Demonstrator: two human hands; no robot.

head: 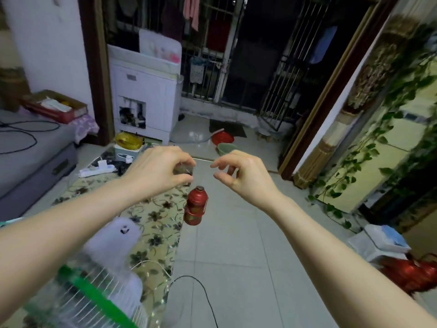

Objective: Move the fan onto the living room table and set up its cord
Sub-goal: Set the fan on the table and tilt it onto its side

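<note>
Nearest, under the left forearm, the fan (104, 280) sits blurred on the floral-covered table (156, 223), its white wire cage and green strip cut off by the bottom-left edge, a white motor housing rising behind. A thin black cord (203, 290) loops over the floor tiles below and between the 2 arms and runs off the bottom of the frame; which appliance it belongs to I cannot tell. Just under the hands, a red jar (196, 205) stands at the table's edge. Up to the hands: the left hand (158, 171) pinches a small dark, blurred object between curled fingers and thumb, too smeared to identify. The right hand (238, 175) hovers just beside it, fingers loosely curled, thumb and forefinger apart, holding nothing visible. Left of the left hand, a white power strip (97, 170) lies on the table's far end among indistinct clutter. Beyond the hands, a red basin (222, 138) and a green basin (227, 147) sit on the floor, with a white cabinet (144, 100) further back-left.
</note>
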